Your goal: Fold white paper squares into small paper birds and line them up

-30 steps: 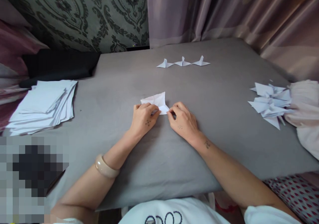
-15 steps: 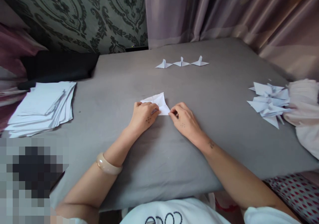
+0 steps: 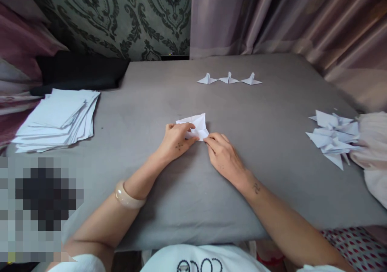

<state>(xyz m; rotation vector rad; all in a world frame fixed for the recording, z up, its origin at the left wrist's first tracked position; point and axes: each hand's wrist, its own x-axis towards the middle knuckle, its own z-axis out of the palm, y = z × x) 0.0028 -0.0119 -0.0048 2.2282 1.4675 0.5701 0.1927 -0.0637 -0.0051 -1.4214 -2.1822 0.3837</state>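
Lying near the middle of the gray cloth-covered table (image 3: 187, 191), a small, creased piece of white paper (image 3: 200, 122) sat between the person's bare hands. The left hand (image 3: 176, 141), below a glossy cream bangle (image 3: 128, 196), reached over the paper's left part, thumb and forefinger apart; its other fingers were hidden, so whether it gripped could not be told. The right hand (image 3: 225, 157) had its fingertips drawn narrowly together on the near right corner. Beyond stood three white folded-paper birds (image 3: 229, 79) in a row. A stack of flat white sheets (image 3: 60, 114) lay well to the left, a pile of pointed white paper folds (image 3: 332, 132) to the right.
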